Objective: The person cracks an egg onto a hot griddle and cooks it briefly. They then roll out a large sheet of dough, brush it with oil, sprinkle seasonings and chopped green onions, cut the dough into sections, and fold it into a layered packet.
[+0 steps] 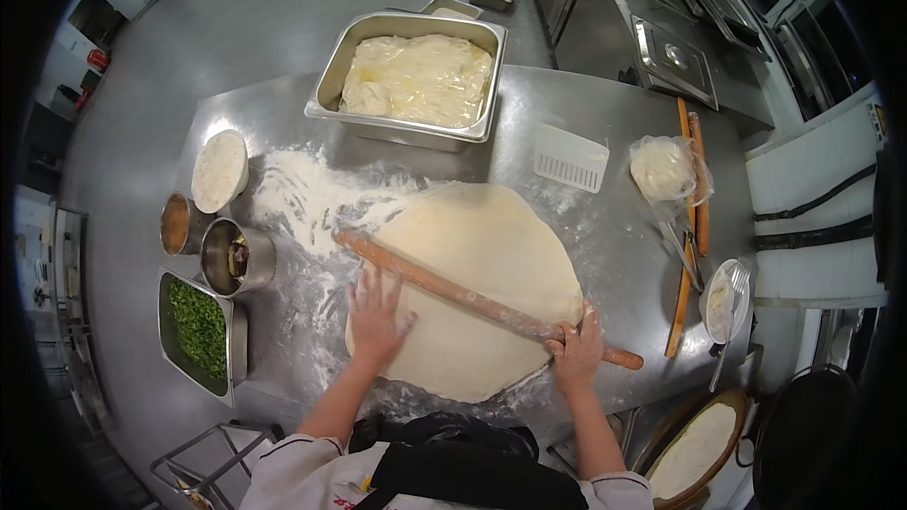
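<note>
A large, thin sheet of dough is spread over the floured steel table in front of me. Slanting across it is a wooden rolling pin, its left end farther from me than its right. My left hand lies flat on the dough's left part, fingers spread, the fingertips close to the pin. Whether they touch the pin I cannot tell. My right hand grips the pin near its right end, at the dough's right edge, and hides that stretch of wood.
Left: a flour bowl, two metal pots and a pan of chopped greens. Beyond the sheet: a deep pan of oiled dough and a white slotted scraper. Right: bagged dough, wooden sticks, a bowl with a fork.
</note>
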Demonstrator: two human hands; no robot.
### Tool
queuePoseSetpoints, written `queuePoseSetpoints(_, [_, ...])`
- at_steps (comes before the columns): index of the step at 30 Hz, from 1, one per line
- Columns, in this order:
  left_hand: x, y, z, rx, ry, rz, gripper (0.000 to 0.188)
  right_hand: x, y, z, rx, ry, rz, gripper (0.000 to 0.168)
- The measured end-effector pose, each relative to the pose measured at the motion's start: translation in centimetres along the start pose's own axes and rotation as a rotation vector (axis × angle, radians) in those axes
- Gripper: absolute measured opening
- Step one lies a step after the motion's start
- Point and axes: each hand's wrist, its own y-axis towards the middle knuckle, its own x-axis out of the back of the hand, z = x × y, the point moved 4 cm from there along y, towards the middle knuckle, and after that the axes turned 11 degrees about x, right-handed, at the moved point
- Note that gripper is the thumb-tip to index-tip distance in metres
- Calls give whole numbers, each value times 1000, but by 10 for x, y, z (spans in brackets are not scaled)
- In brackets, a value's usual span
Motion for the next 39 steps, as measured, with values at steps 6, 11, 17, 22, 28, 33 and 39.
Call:
queuePoseSetpoints(6, [13, 37, 57, 101, -245, -264, 62, -4, 12, -4, 49, 93, 64, 43])
queuePoseSetpoints(11, [78, 86, 95, 173, -321, -467, 55, -7, 3, 4, -6, 67, 77, 42])
queuePoseSetpoints(17, [146, 114, 175, 264, -314, -546, 42, -11, 4, 15, 0, 114, 80, 38])
queuePoseSetpoints(22, [171, 209, 282, 350, -200, -616, 41, -7, -2, 14, 11, 79, 79, 37])
queuePoseSetpoints(28, [102, 277, 422, 465, 165, -196, 24, 12, 4, 42, 35, 33, 157, 41])
queuePoseSetpoints(33, [136, 263, 411, 384, -85, -582, 18, 24, -31, 54, -5, 54, 153, 41])
queuePoseSetpoints(39, [96, 214, 247, 209, -454, 148, 47, 24, -86, 50, -44, 151, 150, 37])
